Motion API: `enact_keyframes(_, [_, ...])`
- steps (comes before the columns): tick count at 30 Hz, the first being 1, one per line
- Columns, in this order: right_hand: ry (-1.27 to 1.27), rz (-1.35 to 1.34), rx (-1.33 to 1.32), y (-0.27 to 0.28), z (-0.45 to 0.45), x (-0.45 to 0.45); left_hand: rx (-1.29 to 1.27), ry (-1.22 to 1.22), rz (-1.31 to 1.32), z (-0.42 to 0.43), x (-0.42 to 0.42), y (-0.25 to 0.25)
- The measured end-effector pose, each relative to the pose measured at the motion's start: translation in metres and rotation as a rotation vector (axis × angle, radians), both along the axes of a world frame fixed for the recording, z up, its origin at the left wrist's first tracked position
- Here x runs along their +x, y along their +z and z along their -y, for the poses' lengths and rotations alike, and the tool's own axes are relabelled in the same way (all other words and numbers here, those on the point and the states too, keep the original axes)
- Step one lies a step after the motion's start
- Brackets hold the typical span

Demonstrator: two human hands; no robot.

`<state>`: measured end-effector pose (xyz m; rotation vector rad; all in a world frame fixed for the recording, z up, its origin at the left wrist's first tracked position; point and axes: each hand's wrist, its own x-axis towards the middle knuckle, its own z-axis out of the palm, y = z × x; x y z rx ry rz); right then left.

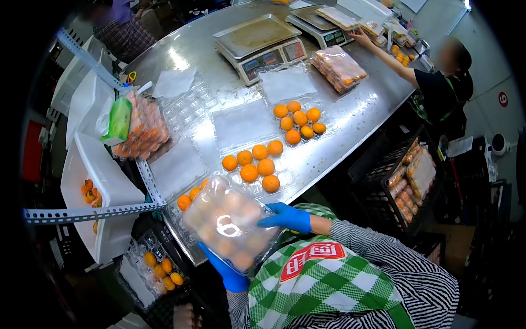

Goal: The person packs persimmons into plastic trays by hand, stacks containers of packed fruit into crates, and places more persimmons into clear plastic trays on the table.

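Observation:
Both hands wear blue gloves and hold a clear plastic fruit pack [233,222] in front of my apron. Round orange fruit shows blurred through its glossy top. My left hand [226,272] grips the pack's lower left edge, its fingers partly hidden beneath. On the right edge lies my right hand [287,217], thumb over the top. Just beyond, clear trays on the metal table hold loose orange fruits [249,172], with a second group of orange fruits [299,118] farther right. Part of another row of orange fruits [184,202] shows behind the pack.
Two scales [260,46] [320,27] stand on the metal table [339,156]. Stacked fruit packs [143,126] carry a green packet [118,120]. White bins [109,192] and a perforated metal rail [93,214] border the left. A black crate [378,189] is at right. A co-worker [444,88] reaches across.

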<state>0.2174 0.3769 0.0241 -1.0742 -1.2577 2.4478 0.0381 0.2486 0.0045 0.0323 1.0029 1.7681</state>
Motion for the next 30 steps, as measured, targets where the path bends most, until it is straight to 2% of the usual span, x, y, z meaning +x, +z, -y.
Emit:
enact_keyframes(5, [0.202,-0.001,0.023,-0.013,-0.022,-0.001,0.022,-0.021,0.077,-0.001,0.002,0.016])
enact_keyframes(9, [0.13,0.094,0.115,-0.011,-0.032,0.013,0.021,-0.079,0.188,-0.012,0.009,0.013])
enact_keyframes(12, [0.11,0.018,0.01,-0.008,-0.049,0.041,-0.038,-0.087,0.234,-0.014,0.021,-0.005])
enact_keyframes(14, [0.006,-0.028,-0.038,-0.01,-0.052,0.065,-0.035,-0.108,0.207,-0.021,0.029,-0.012])
enact_keyframes(15, [-0.022,-0.017,-0.032,-0.011,-0.053,0.078,-0.01,-0.177,0.299,-0.017,0.028,-0.027])
enact_keyframes(18, [-0.116,0.015,-0.086,-0.011,-0.054,0.108,-0.064,-0.465,0.341,-0.05,0.043,-0.009])
enact_keyframes(21, [-0.221,0.031,-0.194,-0.024,-0.052,0.136,-0.112,-0.805,0.151,-0.086,0.055,0.002])
enact_keyframes(22, [-0.284,0.031,-0.244,-0.03,-0.048,0.147,-0.135,-0.971,0.014,-0.1,0.06,0.003])
enact_keyframes(26, [-0.475,0.012,-0.22,-0.032,-0.039,0.18,0.096,-1.113,-0.075,-0.122,0.09,0.001])
enact_keyframes(30, [-0.548,0.082,-0.195,-0.031,-0.035,0.202,0.162,-1.154,0.084,-0.13,0.114,0.001])
